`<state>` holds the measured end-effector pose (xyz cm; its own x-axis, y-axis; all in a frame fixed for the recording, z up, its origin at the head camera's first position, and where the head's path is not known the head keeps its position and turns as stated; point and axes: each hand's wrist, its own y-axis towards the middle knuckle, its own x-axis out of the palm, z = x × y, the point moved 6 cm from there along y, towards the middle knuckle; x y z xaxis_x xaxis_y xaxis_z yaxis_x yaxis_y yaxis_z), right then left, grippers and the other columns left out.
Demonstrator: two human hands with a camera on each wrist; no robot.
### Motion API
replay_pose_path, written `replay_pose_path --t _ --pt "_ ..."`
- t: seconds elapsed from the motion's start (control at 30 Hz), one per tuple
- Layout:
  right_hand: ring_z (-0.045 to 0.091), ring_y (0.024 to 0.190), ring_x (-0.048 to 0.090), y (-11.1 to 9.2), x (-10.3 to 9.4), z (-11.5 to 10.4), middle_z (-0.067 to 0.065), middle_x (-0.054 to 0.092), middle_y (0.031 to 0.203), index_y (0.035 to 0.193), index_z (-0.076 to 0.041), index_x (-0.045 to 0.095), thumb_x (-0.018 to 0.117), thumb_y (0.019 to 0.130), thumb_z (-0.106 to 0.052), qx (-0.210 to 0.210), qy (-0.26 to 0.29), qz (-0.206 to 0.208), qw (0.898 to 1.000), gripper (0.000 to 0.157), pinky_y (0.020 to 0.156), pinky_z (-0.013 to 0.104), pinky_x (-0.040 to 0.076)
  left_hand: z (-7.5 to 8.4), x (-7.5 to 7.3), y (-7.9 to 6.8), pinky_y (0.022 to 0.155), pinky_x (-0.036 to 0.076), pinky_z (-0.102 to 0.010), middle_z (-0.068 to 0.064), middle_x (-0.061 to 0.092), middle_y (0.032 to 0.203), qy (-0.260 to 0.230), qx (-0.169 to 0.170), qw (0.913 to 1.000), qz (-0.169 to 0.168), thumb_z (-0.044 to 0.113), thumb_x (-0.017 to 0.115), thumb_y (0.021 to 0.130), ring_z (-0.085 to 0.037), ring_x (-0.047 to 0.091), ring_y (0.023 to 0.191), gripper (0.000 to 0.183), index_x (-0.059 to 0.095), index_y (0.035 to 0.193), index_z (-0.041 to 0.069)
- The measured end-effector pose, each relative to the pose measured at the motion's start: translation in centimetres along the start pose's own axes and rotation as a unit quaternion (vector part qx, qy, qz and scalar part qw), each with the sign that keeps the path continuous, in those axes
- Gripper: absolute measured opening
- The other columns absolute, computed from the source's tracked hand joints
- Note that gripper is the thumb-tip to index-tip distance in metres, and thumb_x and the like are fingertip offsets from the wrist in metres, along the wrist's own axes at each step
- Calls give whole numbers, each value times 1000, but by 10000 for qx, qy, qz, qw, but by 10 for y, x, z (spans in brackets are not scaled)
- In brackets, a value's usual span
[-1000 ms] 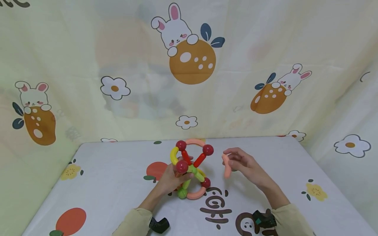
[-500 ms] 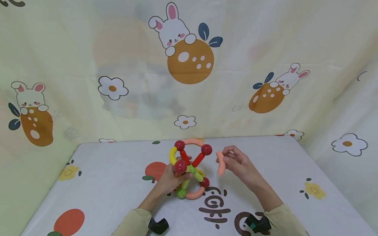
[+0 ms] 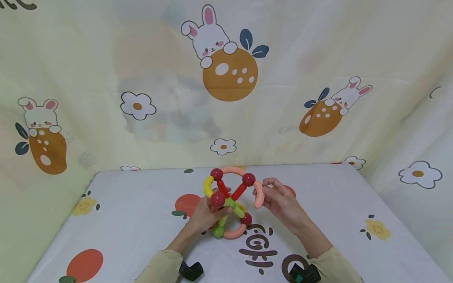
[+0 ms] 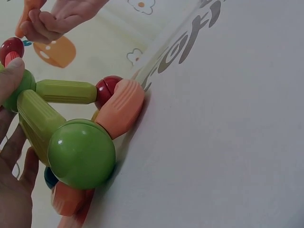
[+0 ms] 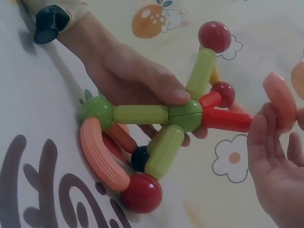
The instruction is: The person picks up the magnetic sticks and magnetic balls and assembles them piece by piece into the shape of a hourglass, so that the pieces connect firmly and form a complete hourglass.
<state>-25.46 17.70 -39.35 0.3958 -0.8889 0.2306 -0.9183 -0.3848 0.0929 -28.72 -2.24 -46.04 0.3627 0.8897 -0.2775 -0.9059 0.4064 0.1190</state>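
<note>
My left hand [image 3: 203,216] grips a ball-and-stick building toy at its green middle ball [image 5: 185,115], the thumb laid against it. Red balls [image 3: 249,179], straight green sticks [image 5: 141,114], red sticks [image 3: 239,192] and curved yellow and salmon pieces make up the toy, which stands over the table. Between thumb and fingers my right hand [image 3: 284,206] pinches a loose curved salmon stick [image 3: 259,194]. Its upper end is right beside the upper right red ball; whether they touch I cannot tell. Low on the toy, a green ball [image 4: 81,153] looms large in the left wrist view.
A white patterned cloth [image 3: 134,220] covers the table. Behind it hangs a curtain [image 3: 170,129] printed with rabbits and flowers. Dark wrist devices sit at the left cuff [image 3: 191,270] and the right cuff [image 3: 305,273].
My right hand has moved left with the curved salmon stick, bringing it up beside the upper right red ball. The left hand and the toy have stayed in place.
</note>
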Motion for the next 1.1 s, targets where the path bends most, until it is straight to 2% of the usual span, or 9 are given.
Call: replay_pose_path --t 0.17,0.4,0.5,0.67,0.83,1.1 --pt "12 90 64 0 3 4 0 62 100 105 -13 40 44 100 -17 242 210 40 9995 8 87 24 51 1 0 0 105 34 -57 6 57 127 -61 17 10000 -16 35 74 80 -17 46 126 57 49 130 31" --pt "12 89 65 -2 6 0 0 66 94 122 -15 38 42 101 -20 -107 -588 -170 9981 22 87 26 52 1 1 0 105 33 -58 6 57 127 -70 15 10000 -28 25 74 81 -18 45 127 57 48 132 29" --pt "13 89 64 -2 6 -1 0 63 94 125 -14 39 40 102 -19 -161 -719 -278 9969 23 87 25 52 1 2 0 105 33 -57 6 57 126 -67 -22 10000 -19 24 74 81 -18 46 126 56 49 132 28" --pt "16 92 65 -3 11 -4 2 62 96 125 -13 41 37 103 -18 -249 -706 -480 9960 23 87 27 52 15 1 -5 105 33 -56 2 58 126 -44 4 10000 -28 22 72 83 -19 47 125 54 49 131 24" --pt "17 94 65 -4 17 -6 5 63 101 126 -8 40 43 100 -13 -297 -711 -564 9954 27 89 30 52 25 0 -8 104 34 -58 -1 60 123 -147 88 9998 -90 21 71 84 -22 48 124 53 49 132 18" --pt "15 100 63 -5 24 -4 7 61 111 127 -6 40 49 98 -12 -346 -754 -123 9965 31 89 30 52 4 1 -1 105 34 -56 5 61 121 -71 162 9998 -98 26 72 83 -17 48 123 55 49 133 21"
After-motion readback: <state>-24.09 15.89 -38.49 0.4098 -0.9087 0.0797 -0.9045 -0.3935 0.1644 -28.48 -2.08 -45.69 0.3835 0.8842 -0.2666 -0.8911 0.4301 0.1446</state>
